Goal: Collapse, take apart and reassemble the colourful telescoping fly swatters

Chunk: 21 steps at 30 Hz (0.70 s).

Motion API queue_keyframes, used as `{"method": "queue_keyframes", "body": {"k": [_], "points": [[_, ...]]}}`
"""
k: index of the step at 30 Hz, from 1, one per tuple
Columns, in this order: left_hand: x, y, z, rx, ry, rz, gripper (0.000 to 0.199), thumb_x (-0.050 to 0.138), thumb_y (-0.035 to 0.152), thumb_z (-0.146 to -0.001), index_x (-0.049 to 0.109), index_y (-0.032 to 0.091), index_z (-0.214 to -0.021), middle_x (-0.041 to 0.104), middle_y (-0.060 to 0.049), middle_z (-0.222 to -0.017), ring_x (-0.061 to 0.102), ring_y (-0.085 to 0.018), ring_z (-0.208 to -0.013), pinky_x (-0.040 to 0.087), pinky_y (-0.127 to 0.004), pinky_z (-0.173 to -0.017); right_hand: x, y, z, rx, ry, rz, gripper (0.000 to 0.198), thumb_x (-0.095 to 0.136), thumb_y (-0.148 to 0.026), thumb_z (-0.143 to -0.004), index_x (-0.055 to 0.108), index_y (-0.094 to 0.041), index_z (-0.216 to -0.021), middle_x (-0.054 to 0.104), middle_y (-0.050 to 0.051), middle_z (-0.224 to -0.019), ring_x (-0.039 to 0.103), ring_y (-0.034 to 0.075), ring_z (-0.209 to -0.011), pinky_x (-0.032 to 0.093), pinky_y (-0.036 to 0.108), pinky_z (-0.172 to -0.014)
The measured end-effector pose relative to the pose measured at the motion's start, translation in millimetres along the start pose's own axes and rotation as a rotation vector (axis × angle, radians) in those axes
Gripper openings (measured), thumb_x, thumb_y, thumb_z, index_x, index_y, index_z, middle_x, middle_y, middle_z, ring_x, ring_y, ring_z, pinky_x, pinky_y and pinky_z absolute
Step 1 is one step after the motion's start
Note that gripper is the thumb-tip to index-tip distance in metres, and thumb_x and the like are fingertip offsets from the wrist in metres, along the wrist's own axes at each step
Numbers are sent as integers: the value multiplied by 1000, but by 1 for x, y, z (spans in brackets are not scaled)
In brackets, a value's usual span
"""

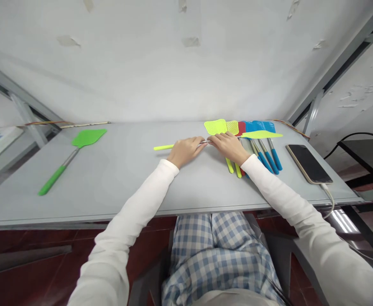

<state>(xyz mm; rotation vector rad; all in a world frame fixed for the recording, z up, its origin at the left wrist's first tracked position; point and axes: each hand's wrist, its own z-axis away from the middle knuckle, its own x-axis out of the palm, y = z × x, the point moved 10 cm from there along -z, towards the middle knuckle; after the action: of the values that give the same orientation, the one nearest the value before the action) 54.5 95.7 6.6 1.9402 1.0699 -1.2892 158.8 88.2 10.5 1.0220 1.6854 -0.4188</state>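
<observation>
Both hands hold one yellow fly swatter [263, 134] sideways above the table, its metal shaft running between them. My left hand [185, 151] is closed round the shaft near the handle, which sticks out to the left. Closed on the shaft nearer the head is my right hand [229, 146]; the head points right, seen nearly edge-on. Beneath and beyond my right hand lie more fly swatters side by side: yellow ones [215, 126], a red one [241, 128] and several blue ones [264, 126]. My right forearm hides part of their handles.
A green fly swatter [89, 137] lies alone on the left of the grey table [116, 182]. To the right rests a phone [309, 163] with a white cable [329, 195] hanging over the front edge. A white wall [135, 76] and metal frame posts [314, 112] bound the table.
</observation>
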Motion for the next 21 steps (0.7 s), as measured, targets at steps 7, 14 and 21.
{"method": "queue_keyframes", "body": {"k": [7,14,21], "points": [[0,7,-2,89,48,-54,50,23,52,-100,63,22,-100,73,-8,-86,66,-18,-70,29,-29,-52,3,18,1,-46,-30,39,30,37,-29,-101,65,-16,-99,67,8,-81,54,20,-77,26,31,-66],[-28,-49,6,24,104,-135,54,21,55,-99,65,24,-95,71,-8,-79,64,-18,-68,27,-29,-52,-22,98,23,161,119,206,35,33,-27,-101,65,-18,-90,61,7,-74,47,20,-73,24,34,-69],[-42,-76,10,-1,131,-119,59,21,60,-97,67,24,-90,67,-7,-72,59,-18,-63,27,-29,-54,-36,120,32,218,199,292,35,32,-26,-100,60,-20,-81,53,3,-66,40,18,-68,23,34,-69]]}}
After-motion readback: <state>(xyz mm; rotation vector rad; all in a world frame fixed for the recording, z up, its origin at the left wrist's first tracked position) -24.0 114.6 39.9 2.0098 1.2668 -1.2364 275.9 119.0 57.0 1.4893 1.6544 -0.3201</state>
